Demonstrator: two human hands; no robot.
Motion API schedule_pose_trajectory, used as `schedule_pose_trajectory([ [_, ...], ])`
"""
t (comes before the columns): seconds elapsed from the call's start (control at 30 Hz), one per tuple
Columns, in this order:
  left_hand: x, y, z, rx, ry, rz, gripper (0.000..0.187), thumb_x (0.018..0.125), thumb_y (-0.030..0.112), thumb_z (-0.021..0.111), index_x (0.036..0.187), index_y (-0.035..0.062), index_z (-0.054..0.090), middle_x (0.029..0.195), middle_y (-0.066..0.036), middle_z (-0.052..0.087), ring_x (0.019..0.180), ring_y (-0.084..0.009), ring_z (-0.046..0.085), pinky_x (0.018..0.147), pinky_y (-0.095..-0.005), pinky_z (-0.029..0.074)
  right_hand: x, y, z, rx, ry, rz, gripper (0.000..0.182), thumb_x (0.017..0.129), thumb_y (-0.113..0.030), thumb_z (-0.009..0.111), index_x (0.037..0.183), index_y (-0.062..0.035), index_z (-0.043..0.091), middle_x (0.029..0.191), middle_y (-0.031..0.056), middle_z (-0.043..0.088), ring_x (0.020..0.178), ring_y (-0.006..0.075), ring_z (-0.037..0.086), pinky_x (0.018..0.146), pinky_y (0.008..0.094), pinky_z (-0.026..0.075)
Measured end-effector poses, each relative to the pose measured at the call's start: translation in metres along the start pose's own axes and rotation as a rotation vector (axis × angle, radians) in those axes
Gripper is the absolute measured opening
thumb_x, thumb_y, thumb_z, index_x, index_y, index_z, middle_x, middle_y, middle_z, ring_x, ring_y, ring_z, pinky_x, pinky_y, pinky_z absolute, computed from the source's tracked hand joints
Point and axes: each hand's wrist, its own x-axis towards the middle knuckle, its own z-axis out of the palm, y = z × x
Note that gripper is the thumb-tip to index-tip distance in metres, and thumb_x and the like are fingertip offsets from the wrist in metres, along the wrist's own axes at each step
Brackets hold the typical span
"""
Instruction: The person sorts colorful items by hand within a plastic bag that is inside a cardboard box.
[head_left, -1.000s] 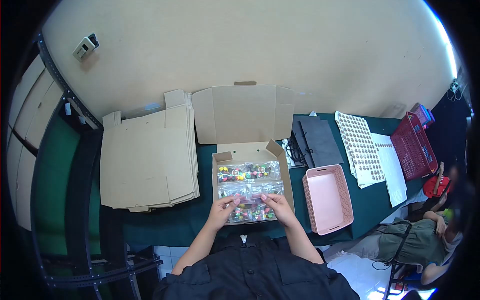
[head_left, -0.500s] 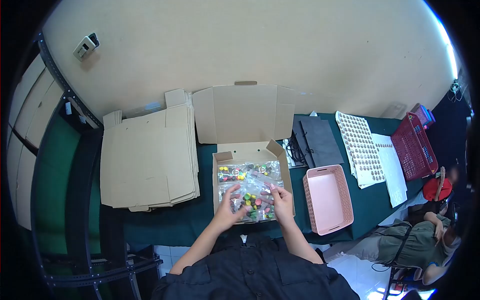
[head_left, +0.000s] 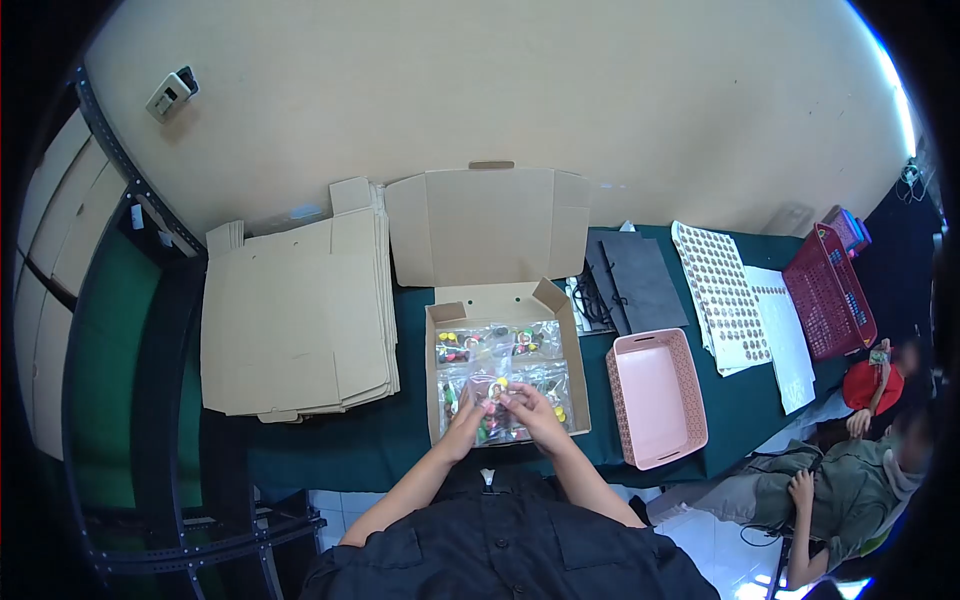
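Note:
An open cardboard box (head_left: 582,395) is in front of me with its lid raised against the wall. Inside it lie several clear plastic bags of colourful candy-like pieces (head_left: 540,340). Over the box's near half I hold another such clear bag (head_left: 490,360), its plain top part pointing away from me. My left hand (head_left: 461,428) is closed on the bag's lower left side. At its right side, my right hand (head_left: 535,415) pinches the bag with bent fingers. The fingers partly cover the pieces within.
Flat cardboard boxes (head_left: 295,320) are stacked at left. To the right stand a pink basket (head_left: 657,400), black paper bags (head_left: 640,285), sheets of round stickers (head_left: 722,300) and a maroon basket (head_left: 828,295). Two people (head_left: 850,490) are at the far right, beside the table.
My right hand has come down and left from the bag's top to its side. My left hand has closed in on the bag. The people at the right have shifted their arms.

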Motion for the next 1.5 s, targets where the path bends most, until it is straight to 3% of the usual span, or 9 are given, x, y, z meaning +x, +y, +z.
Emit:
schedule_pose_trajectory([
  [0.13, 0.014, -0.027, -0.021, 0.097, 0.204, 0.081, 0.063, 0.088, 0.039, 0.045, 0.136, 0.0048, 0.023, 0.139, -0.016, 0.020, 0.128, -0.0270, 0.025, 0.104, -0.0346, 0.020, 0.014, 0.000, -0.034, 0.027, 0.359, -0.076, 0.027, 0.084, -0.018, 0.060, 0.103, -0.0037, 0.047, 0.081, 0.0056, 0.060, 0.066, 0.0103, 0.057, 0.058, 0.0232, 0.045],
  [0.2, 0.013, -0.032, -0.026, -0.108, 0.314, -0.433, 0.067, 0.085, 0.040, 0.050, 0.135, 0.0046, 0.024, 0.134, -0.017, 0.026, 0.122, -0.0265, 0.035, 0.099, -0.0343, 0.029, 0.028, 0.018, -0.065, 0.084, 0.487, -0.170, 0.026, 0.083, -0.019, 0.060, 0.100, -0.0040, 0.047, 0.077, 0.0053, 0.060, 0.063, 0.0100, 0.056, 0.053, 0.0227, 0.043],
  [0.4, 0.015, -0.085, -0.036, -0.038, 0.141, -0.523, 0.072, 0.081, 0.031, 0.058, 0.137, 0.0093, 0.019, 0.126, -0.016, 0.039, 0.111, -0.0243, 0.045, 0.085, -0.0371, 0.040, 0.030, 0.041, -0.099, -0.003, 0.624, -0.184, 0.025, 0.083, -0.018, 0.061, 0.097, -0.0014, 0.049, 0.075, 0.0030, 0.057, 0.060, 0.0086, 0.052, 0.052, 0.0205, 0.041],
  [0.6, 0.023, -0.110, -0.044, 0.182, 0.167, -0.342, 0.054, 0.072, 0.018, 0.067, 0.119, -0.0019, 0.048, 0.114, -0.019, 0.045, 0.104, -0.0225, 0.050, 0.085, -0.0315, 0.043, 0.025, 0.039, -0.089, -0.033, 0.587, -0.106, 0.024, 0.081, -0.020, 0.063, 0.093, -0.0030, 0.051, 0.069, 0.0004, 0.054, 0.056, 0.0063, 0.048, 0.047, 0.0194, 0.037],
  [0.7, 0.016, -0.048, -0.042, 0.200, 0.292, -0.251, 0.041, 0.073, 0.003, 0.060, 0.113, 0.0009, 0.055, 0.071, -0.009, 0.061, 0.061, -0.0096, 0.056, 0.056, -0.0229, 0.045, 0.024, 0.040, -0.092, -0.026, 0.573, -0.102, 0.033, 0.080, -0.020, 0.064, 0.100, 0.0012, 0.049, 0.070, 0.0026, 0.056, 0.056, 0.0074, 0.050, 0.047, 0.0211, 0.038],
  [0.87, 0.014, 0.016, -0.045, 0.411, 0.526, 0.120, 0.029, 0.073, -0.002, 0.058, 0.102, 0.0001, 0.062, 0.074, -0.004, 0.061, 0.060, -0.0055, 0.052, 0.057, -0.0197, 0.044, 0.025, 0.041, -0.097, -0.049, 0.587, -0.127, 0.031, 0.080, -0.020, 0.064, 0.098, 0.0014, 0.049, 0.071, 0.0030, 0.056, 0.055, 0.0076, 0.050, 0.047, 0.0208, 0.038],
  [1.07, 0.009, 0.032, -0.063, 0.227, 0.564, 0.140, 0.020, 0.079, -0.001, 0.058, 0.098, -0.0030, 0.063, 0.085, -0.007, 0.064, 0.073, -0.0077, 0.059, 0.067, -0.0199, 0.047, 0.023, 0.042, -0.075, -0.080, 0.485, -0.009, 0.028, 0.079, -0.018, 0.065, 0.096, -0.0012, 0.049, 0.072, 0.0037, 0.057, 0.058, 0.0097, 0.054, 0.048, 0.0216, 0.042],
  [1.37, -0.004, 0.008, -0.047, 0.377, 0.420, 0.144, 0.027, 0.075, -0.001, 0.059, 0.102, 0.0009, 0.062, 0.082, -0.009, 0.065, 0.060, -0.0073, 0.058, 0.056, -0.0220, 0.046, 0.052, 0.108, -0.067, -0.948, 0.370, -0.123, 0.044, 0.068, -0.030, 0.073, 0.089, 0.0042, 0.056, 0.072, 0.0129, 0.061, 0.054, 0.0198, 0.059, 0.051, 0.0314, 0.047],
  [1.5, -0.008, 0.011, -0.029, 0.462, 0.364, 0.033, 0.029, 0.076, 0.001, 0.057, 0.105, 0.0040, 0.061, 0.081, -0.014, 0.065, 0.058, -0.0127, 0.060, 0.055, -0.0255, 0.047, 0.049, 0.097, -0.069, -0.925, 0.339, 0.009, 0.042, 0.069, -0.030, 0.073, 0.087, 0.0036, 0.056, 0.067, 0.0118, 0.061, 0.054, 0.0185, 0.060, 0.052, 0.0307, 0.047],
])
